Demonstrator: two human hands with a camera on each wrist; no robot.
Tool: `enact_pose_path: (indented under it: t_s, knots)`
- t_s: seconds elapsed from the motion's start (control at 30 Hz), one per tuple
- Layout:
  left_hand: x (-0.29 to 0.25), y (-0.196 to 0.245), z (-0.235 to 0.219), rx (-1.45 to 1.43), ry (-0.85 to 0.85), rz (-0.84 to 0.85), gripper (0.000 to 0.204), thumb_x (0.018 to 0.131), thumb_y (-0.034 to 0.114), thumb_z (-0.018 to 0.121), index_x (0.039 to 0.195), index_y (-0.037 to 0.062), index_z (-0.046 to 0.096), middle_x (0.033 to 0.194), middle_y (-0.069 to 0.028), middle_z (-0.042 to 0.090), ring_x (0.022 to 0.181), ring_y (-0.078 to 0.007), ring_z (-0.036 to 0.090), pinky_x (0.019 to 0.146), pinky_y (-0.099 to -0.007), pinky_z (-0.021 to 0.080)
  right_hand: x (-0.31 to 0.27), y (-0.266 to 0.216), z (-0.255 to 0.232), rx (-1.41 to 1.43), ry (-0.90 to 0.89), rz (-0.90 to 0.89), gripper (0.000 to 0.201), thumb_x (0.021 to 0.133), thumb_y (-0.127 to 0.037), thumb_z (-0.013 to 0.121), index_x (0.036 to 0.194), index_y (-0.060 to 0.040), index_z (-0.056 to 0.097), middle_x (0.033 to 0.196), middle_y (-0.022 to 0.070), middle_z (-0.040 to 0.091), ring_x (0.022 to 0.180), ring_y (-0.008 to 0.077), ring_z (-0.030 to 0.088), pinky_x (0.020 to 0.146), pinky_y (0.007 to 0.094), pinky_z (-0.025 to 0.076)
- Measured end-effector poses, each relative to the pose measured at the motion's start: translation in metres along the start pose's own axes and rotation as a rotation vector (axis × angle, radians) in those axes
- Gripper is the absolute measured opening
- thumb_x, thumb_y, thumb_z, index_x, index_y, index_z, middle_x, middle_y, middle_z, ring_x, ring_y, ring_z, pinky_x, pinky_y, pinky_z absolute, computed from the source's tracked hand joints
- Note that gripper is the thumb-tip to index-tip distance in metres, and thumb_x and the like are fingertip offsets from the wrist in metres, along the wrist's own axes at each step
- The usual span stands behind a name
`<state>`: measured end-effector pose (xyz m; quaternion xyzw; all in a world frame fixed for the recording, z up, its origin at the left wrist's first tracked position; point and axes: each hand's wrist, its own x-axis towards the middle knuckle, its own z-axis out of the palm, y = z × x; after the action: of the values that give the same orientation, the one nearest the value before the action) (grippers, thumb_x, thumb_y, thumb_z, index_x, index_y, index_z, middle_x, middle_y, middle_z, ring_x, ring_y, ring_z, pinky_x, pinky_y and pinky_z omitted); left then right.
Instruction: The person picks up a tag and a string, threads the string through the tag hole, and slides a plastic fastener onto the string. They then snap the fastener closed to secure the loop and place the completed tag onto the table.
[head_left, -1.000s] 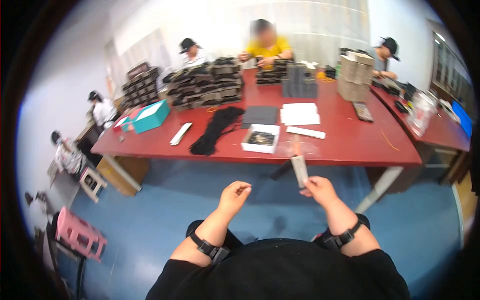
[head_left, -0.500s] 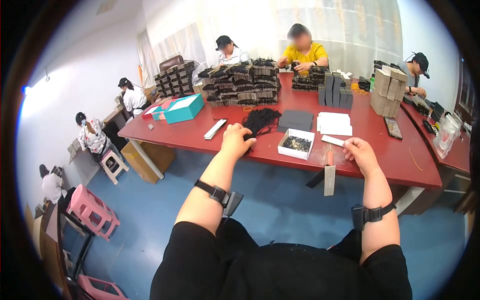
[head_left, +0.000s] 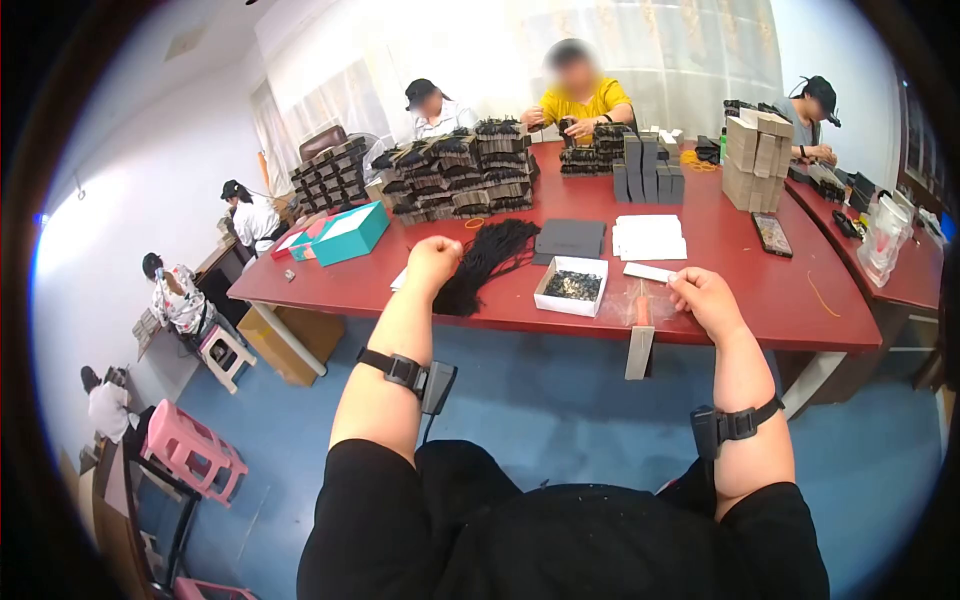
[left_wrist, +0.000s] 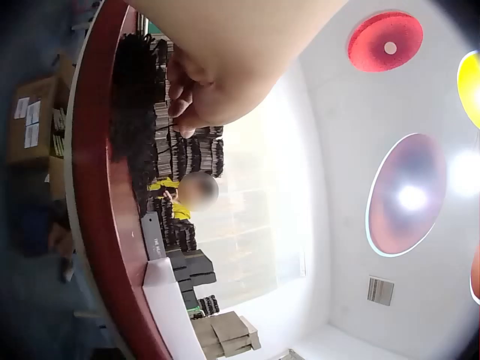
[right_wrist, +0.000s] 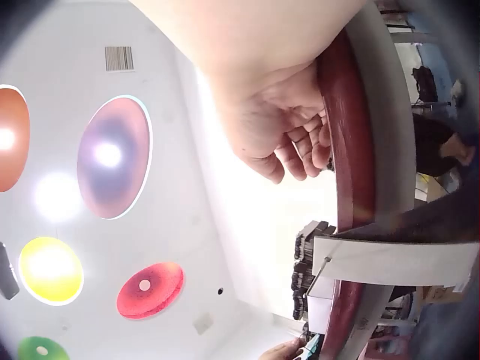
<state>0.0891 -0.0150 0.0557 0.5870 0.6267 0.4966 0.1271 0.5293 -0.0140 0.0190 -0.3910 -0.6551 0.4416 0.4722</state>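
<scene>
- The left hand (head_left: 433, 262) has drawn slightly leftward from the near edge of the black cord bundle (head_left: 490, 262), its fingers closing together; a thin dark strand (left_wrist: 166, 127) shows at its fingertips, pinched, which suggests one cord is being separated out.
- The bundle lies just right of that hand; a pale strip (head_left: 399, 280) is partly covered by the left wrist.
- The right hand (head_left: 708, 302) has stayed over the right end of the white strip (head_left: 648, 271), fingers bent; whether they grip it or merely rest there, I cannot tell.
- Left of the right hand and nearer the person, the grey tag (head_left: 640, 355) hangs at the table edge, below the orange handle (head_left: 641, 312).
- Between the hands stands the white box (head_left: 567, 306) of small dark pieces (head_left: 575, 285).
- Both forearms reach forward, left fingers pointing right, right fingers pointing left.
</scene>
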Motion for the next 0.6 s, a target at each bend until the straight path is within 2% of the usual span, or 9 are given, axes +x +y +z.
enact_pose_path:
  t_s: [0.03,0.1,0.17,0.27,0.3,0.37,0.47,0.53,0.6]
  knots:
    - [-0.001,0.013,0.0,-0.306,-0.02,0.006,0.018,0.084,0.019,0.059,0.082,0.0012,0.063,0.074,-0.0081,0.065,0.065,-0.0193,0.06,0.063,-0.0338,0.048,-0.001,0.0,0.001,-0.006,0.004,-0.021,0.019,0.086,-0.021,0.059,0.081,-0.0027,0.061,0.068,0.0009,0.057,0.058,0.0071,0.051,0.056,0.0222,0.041]
    - [0.011,0.032,-0.004,-0.803,-0.007,-0.303,0.013,0.089,0.014,0.048,0.083,0.0071,0.058,0.074,-0.0026,0.06,0.061,-0.0156,0.055,0.058,-0.0299,0.045,-0.002,0.001,-0.001,-0.015,0.014,-0.036,0.018,0.087,-0.02,0.059,0.081,-0.0027,0.061,0.067,0.0004,0.057,0.057,0.0068,0.05,0.056,0.0219,0.041]
    - [0.023,0.049,-0.028,-0.708,-0.113,-0.198,0.013,0.087,0.016,0.051,0.082,0.0075,0.059,0.072,-0.0023,0.059,0.059,-0.016,0.053,0.057,-0.0297,0.045,0.0,0.002,-0.006,0.0,-0.002,-0.046,0.015,0.088,-0.018,0.056,0.088,-0.0035,0.06,0.077,0.0012,0.06,0.07,0.0075,0.054,0.066,0.0211,0.043]
    - [-0.048,0.162,-0.001,0.084,-0.195,0.192,0.013,0.085,0.017,0.058,0.083,0.0035,0.059,0.065,-0.0018,0.055,0.06,-0.0137,0.051,0.059,-0.0289,0.046,-0.019,-0.014,0.014,0.257,0.205,-0.331,0.017,0.089,-0.013,0.052,0.1,-0.0015,0.059,0.094,0.0049,0.06,0.092,0.0124,0.055,0.085,0.0266,0.042]
    - [-0.072,0.173,0.019,0.278,-0.27,0.361,0.015,0.083,0.017,0.06,0.083,0.0025,0.061,0.065,-0.0028,0.057,0.062,-0.014,0.053,0.06,-0.0299,0.046,-0.035,-0.031,0.024,0.17,0.075,-0.468,0.024,0.091,-0.01,0.048,0.112,-0.0005,0.055,0.113,0.0078,0.055,0.111,0.0166,0.048,0.099,0.0305,0.034]
    - [-0.126,0.189,0.055,0.522,-0.468,0.497,0.011,0.076,0.012,0.061,0.084,0.0053,0.064,0.076,-0.0104,0.063,0.068,-0.0267,0.061,0.065,-0.0362,0.049,-0.064,-0.066,0.053,0.013,-0.106,-0.668,0.037,0.092,-0.012,0.048,0.127,-0.001,0.046,0.131,0.0115,0.047,0.123,0.0217,0.042,0.103,0.0334,0.031]
    - [-0.17,0.187,0.085,0.586,-0.499,0.587,0.01,0.076,0.01,0.059,0.084,0.0063,0.064,0.08,-0.0129,0.063,0.072,-0.0318,0.06,0.066,-0.039,0.048,-0.092,-0.077,0.074,-0.075,-0.278,-0.465,0.041,0.095,-0.017,0.045,0.133,-0.0039,0.039,0.123,0.016,0.052,0.117,0.0239,0.048,0.098,0.0331,0.036]
    - [-0.172,0.183,0.084,0.335,-0.45,0.707,0.009,0.076,0.012,0.062,0.083,0.0071,0.064,0.077,-0.0114,0.062,0.073,-0.0307,0.061,0.065,-0.0388,0.048,-0.099,-0.079,0.067,-0.07,-0.331,-0.349,0.039,0.094,-0.015,0.045,0.131,-0.0041,0.041,0.118,0.0166,0.055,0.112,0.0245,0.052,0.095,0.0332,0.038]
    - [-0.17,0.177,0.083,0.258,-0.441,0.69,0.009,0.076,0.013,0.063,0.083,0.0075,0.064,0.076,-0.0114,0.062,0.073,-0.0304,0.061,0.064,-0.0382,0.048,-0.095,-0.06,0.06,-0.015,-0.411,-0.228,0.027,0.093,-0.014,0.048,0.118,-0.002,0.051,0.1,0.012,0.06,0.092,0.0186,0.057,0.082,0.0303,0.044]
